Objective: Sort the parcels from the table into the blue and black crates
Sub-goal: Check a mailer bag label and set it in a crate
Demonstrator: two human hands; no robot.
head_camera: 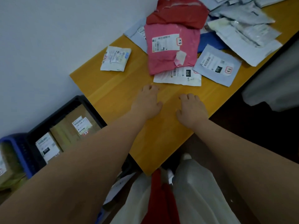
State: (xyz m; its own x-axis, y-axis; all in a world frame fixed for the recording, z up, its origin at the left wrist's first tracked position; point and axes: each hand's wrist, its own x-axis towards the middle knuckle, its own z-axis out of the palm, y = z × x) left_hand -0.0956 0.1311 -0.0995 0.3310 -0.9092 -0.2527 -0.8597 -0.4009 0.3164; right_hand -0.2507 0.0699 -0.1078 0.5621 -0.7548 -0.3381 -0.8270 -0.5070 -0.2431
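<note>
Empty hands over yellow table

Your left hand and right hand both lie palm-down on the bare yellow tabletop, fingers loosely bent, holding nothing. Just beyond your fingertips a white parcel sits partly under a pink parcel, with a red parcel overlapping the pink one's far end. A small white parcel lies apart to the left. On the floor at left, the black crate holds labelled brown boxes beside the blue crate.
</note>
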